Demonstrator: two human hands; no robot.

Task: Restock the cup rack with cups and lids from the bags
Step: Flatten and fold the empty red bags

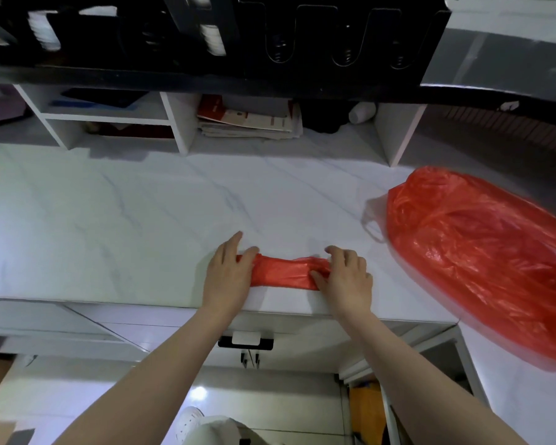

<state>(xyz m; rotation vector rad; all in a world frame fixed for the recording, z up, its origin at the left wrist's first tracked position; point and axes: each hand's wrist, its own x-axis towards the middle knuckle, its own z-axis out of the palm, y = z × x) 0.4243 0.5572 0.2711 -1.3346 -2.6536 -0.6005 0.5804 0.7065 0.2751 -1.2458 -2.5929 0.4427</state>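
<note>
Left hand, right hand on folded bag.
Left presses flat-fingered, right pinches; I fear slick plastic slipping off the counter edge.

Single head-worn wide-angle view, directed forward and steeply downward. The white counter is seen at close range, with the left hand and right hand on a folded red bag just below centre. The cup rack is cut off by the upper edge.
</note>
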